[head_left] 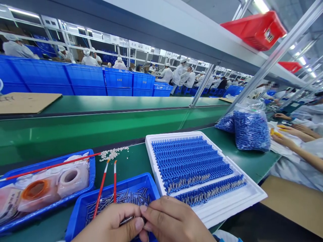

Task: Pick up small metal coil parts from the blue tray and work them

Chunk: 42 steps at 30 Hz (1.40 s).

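My left hand (pixel 111 223) and my right hand (pixel 174 222) meet at the bottom edge, fingers pinched together on a small dark metal spring-like part (pixel 127 220). They hover over a blue bin (pixel 118 198) filled with several similar small metal parts. Two red-handled thin sticks (pixel 102 191) lean out of that bin. To the right lies a white foam tray (pixel 222 201) carrying rows of blue holders (pixel 189 158), some of them fitted with metal pieces near the front.
A second blue bin (pixel 50 185) with tape rolls and a long red stick sits at left. Small white bits (pixel 112 154) lie scattered behind. Bags of blue parts (pixel 249 129) stand at right, beside another person's arms (pixel 297 141). A green conveyor (pixel 101 127) runs behind.
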Available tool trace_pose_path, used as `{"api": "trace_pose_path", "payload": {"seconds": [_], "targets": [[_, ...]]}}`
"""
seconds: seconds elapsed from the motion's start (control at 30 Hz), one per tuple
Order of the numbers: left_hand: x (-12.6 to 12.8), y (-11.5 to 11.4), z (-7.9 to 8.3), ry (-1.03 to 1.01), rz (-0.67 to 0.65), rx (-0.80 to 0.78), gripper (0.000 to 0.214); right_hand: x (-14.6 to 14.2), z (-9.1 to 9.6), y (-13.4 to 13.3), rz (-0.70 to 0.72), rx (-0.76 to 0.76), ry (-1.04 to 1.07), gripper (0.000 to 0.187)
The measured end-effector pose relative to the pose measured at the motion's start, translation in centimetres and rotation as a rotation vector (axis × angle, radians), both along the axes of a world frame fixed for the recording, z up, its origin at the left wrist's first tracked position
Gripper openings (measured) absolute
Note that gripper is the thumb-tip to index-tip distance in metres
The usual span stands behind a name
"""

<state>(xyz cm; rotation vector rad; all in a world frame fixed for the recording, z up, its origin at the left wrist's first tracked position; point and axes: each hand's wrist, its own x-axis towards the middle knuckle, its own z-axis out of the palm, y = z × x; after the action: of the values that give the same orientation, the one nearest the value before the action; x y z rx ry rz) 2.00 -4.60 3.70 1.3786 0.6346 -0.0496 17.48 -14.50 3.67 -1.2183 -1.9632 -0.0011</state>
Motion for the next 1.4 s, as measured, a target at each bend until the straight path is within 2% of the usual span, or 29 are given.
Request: {"api": "trace_pose_path", "payload": {"seconds": [0.2,0.3,0.43,0.53,0.7,0.8,0.93,1.03,1.1,1.23,1.33,1.4], "targets": [[0.0,0.3,0.4,0.03,-0.073,0.252,0.045,0.4,0.0,0.1,0.054,-0.064,-0.003,0.027],[-0.1,0.5,1.0,0.042,-0.124,0.361,0.039,-0.1,-0.9,0.3,0.005,0.003,0.05,0.025],[0.1,0.7,1.4,0.036,-0.178,0.362,0.044,-1.1,-2.3,0.4,-0.109,0.139,0.086,0.025],[0.2,0.6,1.3,0.04,-0.189,0.384,0.046,-1.4,-2.4,0.4,-0.122,0.119,0.103,0.027],[-0.2,0.4,1.3,0.058,-0.198,0.476,0.034,-1.1,-2.0,0.3,0.001,-0.011,0.207,0.026],[-0.1,0.2,1.7,0.07,-0.178,0.507,0.031,-1.5,-2.5,0.2,-0.081,0.025,0.241,0.024],[0.5,0.1,2.4,0.112,-0.195,0.49,0.023,-2.2,-3.1,0.2,-0.236,0.146,0.201,0.03],[0.7,0.2,2.5,0.124,-0.197,0.478,0.024,-2.2,-2.8,0.2,-0.254,0.194,0.24,0.032],[0.7,0.3,2.3,0.111,-0.196,0.486,0.026,-1.8,-2.4,0.0,-0.207,0.124,0.354,0.03],[0.5,0.5,1.7,0.12,-0.231,0.464,0.024,0.0,-1.4,-0.4,-0.102,-0.243,0.6,0.024],[0.3,0.6,1.4,0.155,-0.251,0.426,0.024,1.3,-0.8,-0.7,-0.112,-0.302,0.834,0.018],[0.1,0.7,1.1,0.146,-0.249,0.416,0.026,2.3,-0.3,-1.1,-0.117,-0.308,0.887,0.014]]}}
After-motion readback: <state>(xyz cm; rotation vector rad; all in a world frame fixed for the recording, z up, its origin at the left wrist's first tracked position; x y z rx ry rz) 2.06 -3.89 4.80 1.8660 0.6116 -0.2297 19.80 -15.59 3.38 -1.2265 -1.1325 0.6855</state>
